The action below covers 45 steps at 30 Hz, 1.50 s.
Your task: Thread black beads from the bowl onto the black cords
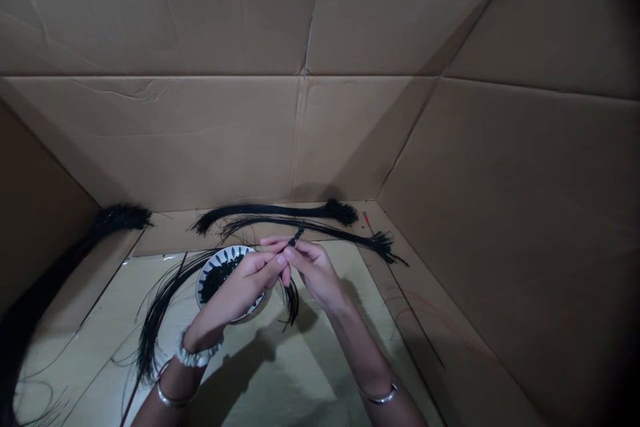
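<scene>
My left hand (256, 275) and my right hand (314, 268) meet over the middle of the table, fingertips pinched together on a small bundle of black cords (291, 300). A dark, knobbly end of it (297, 235) sticks up beyond my fingers, while the loose strands hang down between my hands. The stretch inside my fingers is hidden. Partly under my left forearm stands a patterned white bowl (201, 280) holding many small black pieces (216, 280), perhaps beads, too small to name surely.
Two long bundles of black cords, an upper one (270, 211) and a lower one (330, 231), lie along the back. Another bundle (160, 307) curves left of the bowl, and a thick one (55, 280) runs along the left. Cardboard walls (225, 113) enclose the table (280, 387).
</scene>
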{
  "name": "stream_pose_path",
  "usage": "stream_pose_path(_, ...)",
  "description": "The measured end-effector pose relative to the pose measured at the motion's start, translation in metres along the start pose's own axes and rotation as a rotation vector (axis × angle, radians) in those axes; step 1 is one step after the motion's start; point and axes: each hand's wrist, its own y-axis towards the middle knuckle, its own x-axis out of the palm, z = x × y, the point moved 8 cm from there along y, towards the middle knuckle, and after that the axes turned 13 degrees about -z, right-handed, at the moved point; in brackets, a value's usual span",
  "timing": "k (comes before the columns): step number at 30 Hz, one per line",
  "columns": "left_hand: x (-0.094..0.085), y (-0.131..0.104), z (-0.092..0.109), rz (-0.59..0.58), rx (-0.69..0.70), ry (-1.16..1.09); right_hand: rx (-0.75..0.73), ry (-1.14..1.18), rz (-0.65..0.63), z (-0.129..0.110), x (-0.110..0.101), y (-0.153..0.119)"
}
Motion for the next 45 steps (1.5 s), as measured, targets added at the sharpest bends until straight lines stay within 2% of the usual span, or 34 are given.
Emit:
stream_pose_path(5, 0.001, -0.012, 0.001, 0.003, -0.033, 0.017, -0.020, -0.049, 0.068, -0.006, -0.003, -0.001)
stream_pose_path(14, -0.006, -0.028, 0.007, 0.042, -0.040, 0.098, 0.044, -0.127, 0.192, -0.007, -0.008, 0.000)
stream_pose_path(21, -0.010, -0.044, 0.018, 0.024, -0.043, 0.202, 0.163, -0.081, 0.044, -0.014, 0.010, 0.005)
stream_pose_path(28, -0.011, -0.053, 0.020, -0.036, -0.077, 0.247, 0.171, 0.068, -0.102, -0.017, 0.023, 0.005)
stream_pose_path(35, -0.018, -0.066, 0.033, -0.009, -0.074, 0.437, 0.217, 0.025, -0.156, -0.022, 0.026, 0.002)
stream_pose_path(38, -0.020, -0.070, 0.040, -0.006, -0.057, 0.461, 0.234, 0.007, -0.171, -0.022, 0.028, 0.001)
stream_pose_path(42, -0.025, -0.075, 0.041, 0.030, -0.103, 0.490, 0.232, -0.013, -0.181, -0.022, 0.031, 0.000)
stream_pose_path(45, -0.022, -0.074, 0.042, 0.033, -0.110, 0.484, 0.236, -0.038, -0.173, -0.022, 0.032, 0.000)
